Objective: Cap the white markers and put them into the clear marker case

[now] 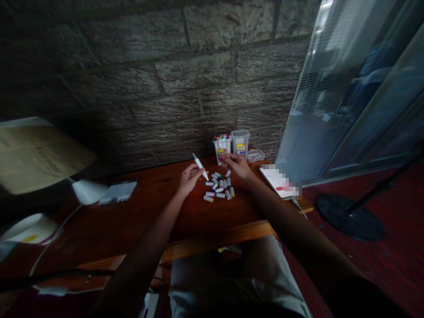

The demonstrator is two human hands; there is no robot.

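Observation:
My left hand (189,177) is closed round a white marker pen (199,165) that points up and to the left, its tip end low near the pile. A pile of several loose white marker caps with coloured ends (219,187) lies on the dark wooden table (139,221). Above the pile's far side, my right hand (236,165) hovers with fingers curled down in a pinch; what it holds is too small to name.
Two clear plastic tubs stand by the stone wall: one with markers (221,146), one nearly bare (240,142), a clear lid (255,155) beside them. A notebook (279,181) lies right, a flat clear case (118,192) left. A fan base (349,216) stands on the floor.

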